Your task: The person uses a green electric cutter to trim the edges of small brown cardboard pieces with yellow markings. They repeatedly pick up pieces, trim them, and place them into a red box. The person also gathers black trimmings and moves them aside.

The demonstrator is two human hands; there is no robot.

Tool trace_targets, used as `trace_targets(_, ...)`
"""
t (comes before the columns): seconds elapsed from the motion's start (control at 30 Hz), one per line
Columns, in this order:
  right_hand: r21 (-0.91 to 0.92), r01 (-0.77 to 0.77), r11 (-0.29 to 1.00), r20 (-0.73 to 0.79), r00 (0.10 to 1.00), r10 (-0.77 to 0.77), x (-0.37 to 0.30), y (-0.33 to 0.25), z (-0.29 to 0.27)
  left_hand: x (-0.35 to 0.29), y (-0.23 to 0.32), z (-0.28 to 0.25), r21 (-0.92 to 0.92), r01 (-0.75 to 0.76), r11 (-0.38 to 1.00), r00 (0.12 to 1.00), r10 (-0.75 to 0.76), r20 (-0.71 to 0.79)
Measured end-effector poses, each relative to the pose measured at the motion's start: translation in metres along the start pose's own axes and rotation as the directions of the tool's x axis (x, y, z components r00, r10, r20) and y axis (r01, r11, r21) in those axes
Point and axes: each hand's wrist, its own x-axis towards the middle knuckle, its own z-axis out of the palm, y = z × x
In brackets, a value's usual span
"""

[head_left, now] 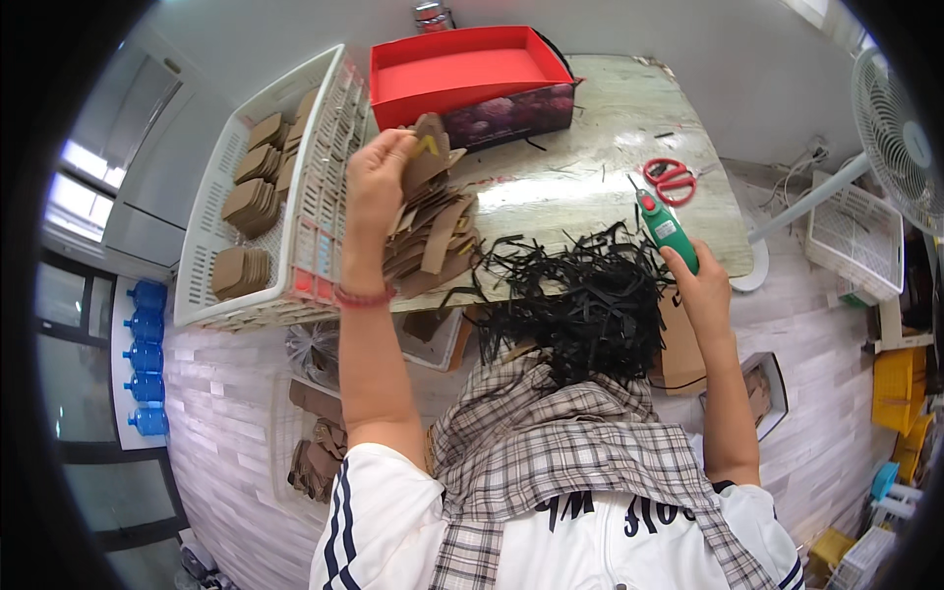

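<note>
Left hand (377, 185) pinches brown piece (430, 149), fingertips together on its edge, raised above loose heap of brown pieces (421, 246). Right hand (700, 283) wrapped round green tool (671, 234); tool's thin tip well apart from held piece. Between hands, nearer body: tangle of black strips (575, 295). Left of left hand: white crate (320, 187) with neat brown stacks (251, 206). Beyond right hand: red scissors (672, 183). Work looks partway: stacks seem done, heap seems left; whether held piece is finished, cannot tell.
</note>
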Motion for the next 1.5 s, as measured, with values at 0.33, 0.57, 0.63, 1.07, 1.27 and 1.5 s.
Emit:
trace_targets(0.33, -0.491, 0.406, 0.77, -0.017, 0.88, -0.475, 0.071, 0.036, 0.067, 0.046, -0.098, -0.061, 0.822, -0.1, 0.56, 0.971, 0.234, -0.042)
trace_targets(0.57, -0.64, 0.429, 0.638, 0.036, 0.845, -0.533, 0.074, 0.03, 0.065, 0.029, -0.086, -0.074, 0.736, -0.201, 0.646, 0.934, 0.353, -0.055)
trace_targets(0.63, -0.616, 0.429, 0.66, 0.01, 0.843, -0.538, 0.069, 0.023, 0.065, 0.009, -0.069, -0.062, 0.711, -0.221, 0.667, 0.844, 0.496, -0.203)
trace_targets(1.07, -0.07, 0.25, 0.966, -0.067, 0.965, -0.255, -0.087, 0.087, 0.048, -0.189, -0.103, 0.08, 0.672, -0.138, 0.728, 0.99, 0.129, 0.063)
trace_targets(1.27, 0.214, 0.03, 0.976, -0.074, 0.997, -0.014, -0.069, 0.086, 0.091, -0.187, -0.108, 0.115, 0.328, -0.289, 0.899, 0.933, 0.188, 0.307)
trace_targets(1.5, 0.388, 0.08, 0.918, 0.009, 0.996, -0.091, -0.087, 0.053, 0.085, -0.216, -0.131, 0.039, 0.384, -0.099, 0.918, 0.975, 0.167, -0.149)
